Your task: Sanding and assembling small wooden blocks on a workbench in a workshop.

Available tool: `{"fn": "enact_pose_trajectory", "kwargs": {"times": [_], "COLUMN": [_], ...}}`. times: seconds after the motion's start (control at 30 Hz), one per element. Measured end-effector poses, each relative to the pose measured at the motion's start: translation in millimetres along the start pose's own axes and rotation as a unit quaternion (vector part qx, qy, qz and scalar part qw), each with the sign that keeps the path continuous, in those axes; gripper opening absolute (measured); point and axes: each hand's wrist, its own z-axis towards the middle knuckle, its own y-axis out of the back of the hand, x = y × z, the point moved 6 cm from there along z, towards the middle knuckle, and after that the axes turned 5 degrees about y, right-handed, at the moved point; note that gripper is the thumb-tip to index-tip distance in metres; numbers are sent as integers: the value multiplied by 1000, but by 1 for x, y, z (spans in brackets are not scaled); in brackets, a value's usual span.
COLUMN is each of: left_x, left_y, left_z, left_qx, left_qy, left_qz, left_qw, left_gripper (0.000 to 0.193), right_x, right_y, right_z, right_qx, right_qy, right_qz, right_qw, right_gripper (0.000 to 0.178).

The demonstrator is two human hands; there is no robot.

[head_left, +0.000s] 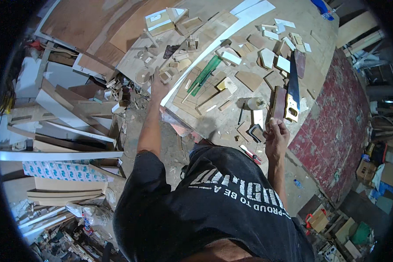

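Observation:
My right hand [276, 136] pinches the near end of a reddish-brown wooden strip [278, 103] at the right of the worktable. Alongside that strip lies a handsaw [294, 83] with a dark blade and a pale wooden handle. At the table's left edge, my left hand [160, 87] reaches in beside a small wooden block [165, 76]. Its fingers are too small and partly hidden to tell whether they grip anything. Between the hands are a green ruler-like strip [205, 75], a pale wooden block [226, 85] and a whitish bottle or roll [256, 103].
Several cut wooden pieces [249, 81] cover the worktable [192, 114]. A long white curved strip [209, 46] crosses it. A black clamp-like tool [256, 133] and red-handled pliers [250, 154] lie near my body. Boards [74, 107] are stacked at left; a red floor sheet [332, 126] lies at right.

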Motion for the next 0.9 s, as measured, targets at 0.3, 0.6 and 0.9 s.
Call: {"fn": "enact_pose_trajectory", "kwargs": {"times": [0.3, 0.6, 0.9], "left_x": [44, -95, -255], "left_y": [-18, -15, -1], "left_z": [24, -53, -141], "left_qx": [28, 101, 125], "left_qy": [26, 145, 87], "left_qz": [-187, -526, -631], "left_qw": [982, 832, 761], "left_gripper": [72, 55, 52], "right_x": [5, 23, 39], "right_y": [-43, -95, -118], "right_z": [13, 25, 8], "right_qx": [46, 161, 121], "right_qy": [-7, 133, 203], "right_qz": [-32, -212, -275], "right_qw": [998, 955, 932], "right_gripper": [10, 14, 12]}}
